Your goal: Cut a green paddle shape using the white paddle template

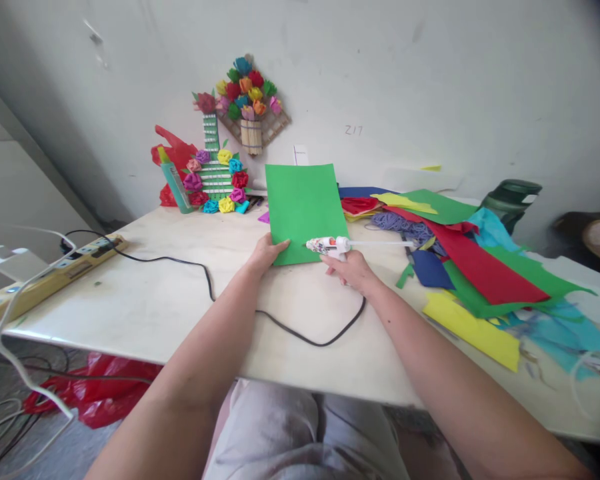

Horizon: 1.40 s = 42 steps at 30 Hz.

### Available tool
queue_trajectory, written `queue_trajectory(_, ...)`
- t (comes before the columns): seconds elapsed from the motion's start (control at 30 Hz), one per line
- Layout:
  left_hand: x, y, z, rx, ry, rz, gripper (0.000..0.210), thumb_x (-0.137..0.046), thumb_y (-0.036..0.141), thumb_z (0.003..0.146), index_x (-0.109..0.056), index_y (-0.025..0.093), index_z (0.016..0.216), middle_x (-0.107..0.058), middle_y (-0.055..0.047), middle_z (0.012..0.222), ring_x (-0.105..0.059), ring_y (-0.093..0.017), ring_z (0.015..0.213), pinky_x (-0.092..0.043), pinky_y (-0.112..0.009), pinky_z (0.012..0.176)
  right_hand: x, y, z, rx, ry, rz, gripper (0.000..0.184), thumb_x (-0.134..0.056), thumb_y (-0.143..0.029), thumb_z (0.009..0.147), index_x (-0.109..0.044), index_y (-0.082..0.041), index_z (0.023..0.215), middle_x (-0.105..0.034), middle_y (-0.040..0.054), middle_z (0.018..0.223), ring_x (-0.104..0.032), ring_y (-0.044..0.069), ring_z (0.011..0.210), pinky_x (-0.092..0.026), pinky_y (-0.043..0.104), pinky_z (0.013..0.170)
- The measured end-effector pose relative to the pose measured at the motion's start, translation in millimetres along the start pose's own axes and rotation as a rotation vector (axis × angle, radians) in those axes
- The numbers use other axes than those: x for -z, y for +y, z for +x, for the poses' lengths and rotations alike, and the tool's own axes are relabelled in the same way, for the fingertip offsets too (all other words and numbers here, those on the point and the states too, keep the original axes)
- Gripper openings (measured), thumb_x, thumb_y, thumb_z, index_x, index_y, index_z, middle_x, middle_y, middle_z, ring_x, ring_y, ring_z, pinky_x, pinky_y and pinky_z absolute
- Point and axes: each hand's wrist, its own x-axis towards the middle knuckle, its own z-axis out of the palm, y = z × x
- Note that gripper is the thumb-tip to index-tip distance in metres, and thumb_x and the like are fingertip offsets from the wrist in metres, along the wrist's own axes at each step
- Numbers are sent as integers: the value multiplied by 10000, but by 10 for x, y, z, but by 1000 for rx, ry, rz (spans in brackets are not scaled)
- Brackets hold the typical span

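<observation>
Bare forearms (195,360) closest to camera, reaching over the lap (270,427) onto the tabletop (165,300). Both hands occupied. Left hand (267,252): thumb over the front lower-left edge of the green sheet (305,203), other fingers mostly hidden, looks like a pinch. Right hand (351,268): wrapped round the glue gun (329,246), glue stick (380,244) poking out the back, nozzle pointing left across the lower part of the sheet. Can't tell if the nozzle touches.

Sheet sits centre, between the hands, tilted up, top edge overlapping the wall in view.

Progress: gun loaded, sheet in hand, but its face is plain: no piece attached, no glue line I can make out. I'd call it early; any gluing on that face looks undone. Can't judge the total left.

Further out: black cord (320,344) loops from the right hand toward the power strip (55,281) at left. Paper heap (485,257) with yarn (405,225) at right. Behind, glue bottle (175,180), rose-trimmed panel (217,177) and flower basket (251,133), both looking finished.
</observation>
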Motion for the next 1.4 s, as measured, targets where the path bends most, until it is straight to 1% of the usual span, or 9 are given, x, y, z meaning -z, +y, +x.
queue_trajectory(0.17, -4, 13, -9, 15, 30, -17, 504, -764, 322, 537, -612, 157, 988, -678, -99, 963, -620, -260, 906, -481, -387, 827, -1, -16, -11, -9, -6, 7, 286, -598, -399, 718, -630, -130, 810, -620, 21, 579, -393, 46, 301, -341, 177, 297)
queue_trajectory(0.43, -2, 8, -4, 14, 21, -10, 511, -760, 327, 540, -608, 158, 997, -673, -99, 984, -614, -265, 925, -473, -392, 840, 9, -63, -35, -17, -12, -5, 271, -588, -385, 727, -627, -130, 813, -606, 16, 575, -393, 46, 304, -342, 176, 293)
queue_trajectory(0.73, -1, -2, -1, -16, -22, 11, 562, -739, 392, 549, -583, 124, 1018, -647, -128, 1049, -624, -262, 886, -481, -403, 821, 10, -86, -40, -25, -11, -50, 274, -579, -382, 735, -622, -122, 811, -611, 17, 591, -395, 46, 303, -342, 177, 288)
queue_trajectory(0.93, -12, 6, -9, -32, -34, -18, 566, -741, 385, 542, -585, 118, 1017, -643, -137, 1054, -619, -274, 903, -481, -413, 819, 9, -83, -37, -29, -13, -57, 271, -576, -378, 742, -620, -118, 807, -607, 14, 588, -390, 41, 300, -337, 171, 293)
queue_trajectory(1.17, -18, 12, -27, -28, -57, -83, 564, -751, 366, 541, -587, 124, 1024, -652, -123, 1038, -614, -266, 915, -479, -408, 823, 3, -88, -36, -38, -8, -78, 263, -579, -368, 748, -626, -117, 808, -613, 14, 587, -384, 36, 300, -342, 169, 300)
queue_trajectory(1.4, -37, 42, -57, -46, -61, -117, 558, -753, 353, 544, -589, 117, 1022, -652, -134, 1032, -619, -272, 901, -479, -418, 821, 2, -119, -53, -4, -16, -94, 247, -574, -350, 752, -628, -115, 805, -586, 3, 557, -392, 38, 309, -335, 162, 302)
